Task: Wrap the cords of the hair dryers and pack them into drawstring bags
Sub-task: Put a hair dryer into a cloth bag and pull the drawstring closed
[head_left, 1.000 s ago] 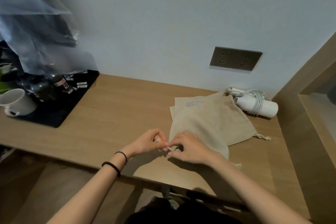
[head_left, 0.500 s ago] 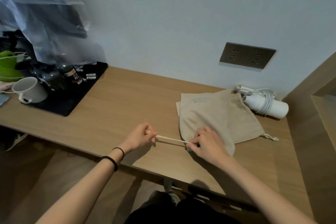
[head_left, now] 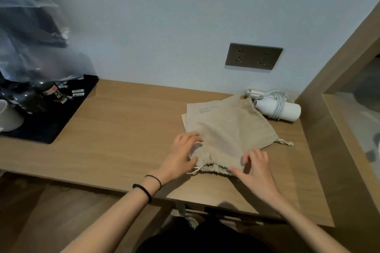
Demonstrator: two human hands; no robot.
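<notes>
**Step in hand (judged):** opening the mouth of the top drawstring bag so that it can receive the hair dryer.

**Position.** The bag lies flat on the desk, right of centre. Its gathered mouth faces the front edge. It looks empty. The hair dryer lies in the back right corner of the desk, apart from both hands, with its cord already coiled round the barrel.

**Hands.**
1. The left hand curves over the left end of the mouth, thumb at the hem. It appears to pinch the cloth.
2. The right hand rests fingertips on the fabric at the right end, thumb laid along the hem. Whether it pinches cannot be told.

**Procedure.**
1. Pinch only the upper layer at each end of the hem.
2. Draw the 2 ends apart along the front edge until the pleats flatten.
3. Keep the drawstring slack. Tension on it would re-close the channel.
4. Lift the upper layer to form a pocket.

**Materials.**
- The bags are beige woven cloth, matte, limp and roughly square, with faint print near the closed end.
- A second bag lies under the first.
- The hair dryer is a smooth white cylinder of hard plastic.
- Its cord is white, round and springy, so the coil may loosen on handling.
</notes>
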